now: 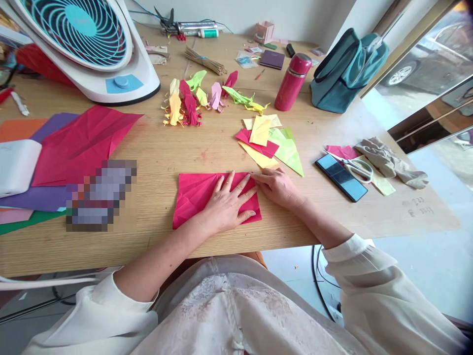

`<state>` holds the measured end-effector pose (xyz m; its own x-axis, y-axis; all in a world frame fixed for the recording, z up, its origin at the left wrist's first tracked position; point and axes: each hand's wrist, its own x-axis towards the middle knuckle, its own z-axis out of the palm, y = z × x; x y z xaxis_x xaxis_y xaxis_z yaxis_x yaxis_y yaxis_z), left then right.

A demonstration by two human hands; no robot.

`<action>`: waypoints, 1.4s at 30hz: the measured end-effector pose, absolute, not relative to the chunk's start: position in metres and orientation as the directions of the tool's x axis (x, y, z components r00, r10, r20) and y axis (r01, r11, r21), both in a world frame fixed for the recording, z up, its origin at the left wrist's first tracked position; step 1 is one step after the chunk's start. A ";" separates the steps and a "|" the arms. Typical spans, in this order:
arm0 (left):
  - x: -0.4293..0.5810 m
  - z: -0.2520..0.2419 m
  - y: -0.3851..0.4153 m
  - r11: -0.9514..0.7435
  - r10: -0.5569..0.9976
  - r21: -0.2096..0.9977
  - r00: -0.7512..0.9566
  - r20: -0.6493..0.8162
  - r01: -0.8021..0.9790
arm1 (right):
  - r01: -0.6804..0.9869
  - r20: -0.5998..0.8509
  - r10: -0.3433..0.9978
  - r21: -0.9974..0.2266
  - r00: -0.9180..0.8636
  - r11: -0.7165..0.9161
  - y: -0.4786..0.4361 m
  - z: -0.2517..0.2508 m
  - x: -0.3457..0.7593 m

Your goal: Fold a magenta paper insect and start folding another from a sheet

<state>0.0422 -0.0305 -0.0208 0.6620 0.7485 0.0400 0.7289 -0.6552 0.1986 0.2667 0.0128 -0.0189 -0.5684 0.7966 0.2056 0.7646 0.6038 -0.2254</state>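
Note:
A creased red sheet of paper (190,197), rectangular in outline, lies flat near the front edge of the table. My left hand (231,202) rests on it with the fingers spread, covering much of its middle and right part. At the sheet's top right corner is my right hand (275,186), its index finger stretched toward the corner and the other fingers curled under. Whether that hand pinches the paper's edge is hard to make out. Just beyond the sheet sits a loose pile of yellow, red and green paper pieces (260,132).
Several folded paper figures (190,103) stand behind the pile. A white fan (148,81) is at the back left, near stacked coloured paper (81,143). To the right are a red flask (290,86), a teal bag (334,79), a phone (338,175) and scissors (360,167).

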 end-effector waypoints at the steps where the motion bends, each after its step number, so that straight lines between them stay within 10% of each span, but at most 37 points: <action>1: 0.042 -0.022 -0.030 -0.659 0.746 0.194 0.665 0.046 0.726 | 0.765 0.216 0.795 -0.221 -0.566 0.605 0.013 -0.021 0.267; 42: 0.035 -0.023 -0.052 -0.900 0.404 0.157 0.913 -0.049 0.407 | 0.795 0.219 0.810 -0.172 -0.544 0.581 0.015 -0.026 0.267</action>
